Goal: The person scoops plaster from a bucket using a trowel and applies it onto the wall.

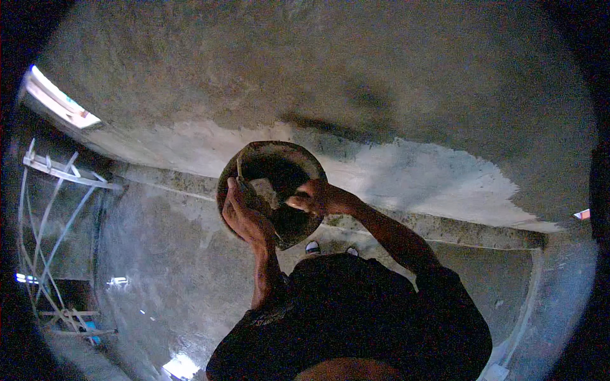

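A round, dark basin [304,157] is in front of my body, near the wall. My left hand [249,219] is over its left side, fingers closed around a thin-edged flat tool [239,166] whose kind I cannot make out. Beside that hand a rough grey lump [264,189], which looks like mortar, shows against the dark inside. My right hand [316,198] reaches over the basin's right side, with its fingers curled toward the lump. Shadow hides what those fingers hold, if anything. What supports the basin is hidden.
Ahead, the wall carries darker grey plaster [381,57] above a paler strip [426,174]. A ledge [470,233] runs along its foot. My sandalled feet [312,247] stand on the concrete floor [171,254]. At the left is a pole scaffold [47,216], near a bright opening [60,98].
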{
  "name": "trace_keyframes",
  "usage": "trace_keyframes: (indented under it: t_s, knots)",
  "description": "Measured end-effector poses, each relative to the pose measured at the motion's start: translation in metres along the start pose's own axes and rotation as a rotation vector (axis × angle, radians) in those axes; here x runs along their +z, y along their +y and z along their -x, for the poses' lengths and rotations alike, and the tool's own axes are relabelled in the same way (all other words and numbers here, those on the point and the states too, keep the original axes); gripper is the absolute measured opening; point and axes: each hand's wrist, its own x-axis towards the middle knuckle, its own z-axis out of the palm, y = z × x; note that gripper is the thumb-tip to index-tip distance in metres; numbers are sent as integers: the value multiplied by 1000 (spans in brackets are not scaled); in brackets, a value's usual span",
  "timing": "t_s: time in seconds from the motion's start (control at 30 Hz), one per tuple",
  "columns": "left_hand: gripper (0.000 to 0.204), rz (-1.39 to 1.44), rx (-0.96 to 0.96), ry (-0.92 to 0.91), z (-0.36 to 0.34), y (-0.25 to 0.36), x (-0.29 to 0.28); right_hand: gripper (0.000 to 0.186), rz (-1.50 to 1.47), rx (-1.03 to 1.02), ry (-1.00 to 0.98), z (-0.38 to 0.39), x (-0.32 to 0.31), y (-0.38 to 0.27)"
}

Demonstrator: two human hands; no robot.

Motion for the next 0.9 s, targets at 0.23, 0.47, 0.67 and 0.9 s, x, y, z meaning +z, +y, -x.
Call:
trace_keyframes:
  t_s: [0.23, 0.47, 0.67, 0.9]
  knots:
    - [46, 123, -205, -114, 9, 7, 24, 36, -23, -154, 302, 56, -25, 57]
    - [47, -182, -292, -253, 5, -31, 20, 43, 349, 15, 576, 101, -28, 76]
    - [48, -42, -394, -283, 13, -40, 25, 39, 391, 120, 568, 109, -10, 112]
    - [46, -484, 177, -409, 19, -64, 12, 30, -155, -68, 446, 125, -10, 109]
